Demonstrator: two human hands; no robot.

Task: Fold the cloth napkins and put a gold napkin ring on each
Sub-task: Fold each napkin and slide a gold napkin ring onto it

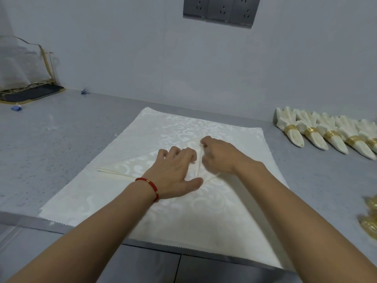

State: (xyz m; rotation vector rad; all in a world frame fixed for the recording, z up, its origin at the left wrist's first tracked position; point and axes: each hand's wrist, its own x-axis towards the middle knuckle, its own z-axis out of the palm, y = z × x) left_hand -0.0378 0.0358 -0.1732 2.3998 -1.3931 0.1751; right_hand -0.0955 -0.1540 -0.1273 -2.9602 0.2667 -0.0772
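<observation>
Folding a soft, light napkin [130, 166] at the bench [61, 139] middle.
My left hand [175, 172] presses flat with spread fingers; my right hand [219, 155] pinches the folded corner (limp cloth, best taken at corners).

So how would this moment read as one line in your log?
step: folding napkin on cloth | left hand: pressing napkin flat | right hand: pinching fold edge | finished napkins: ringed, far right | spare rings: right edge

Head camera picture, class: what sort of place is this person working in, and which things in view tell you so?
Probably a back-of-house prep area in a restaurant or hotel. A grey worktop runs along a plain wall with a bank of sockets, a row of finished napkins in gold rings waits at the right, and a rack stands at the left.
</observation>
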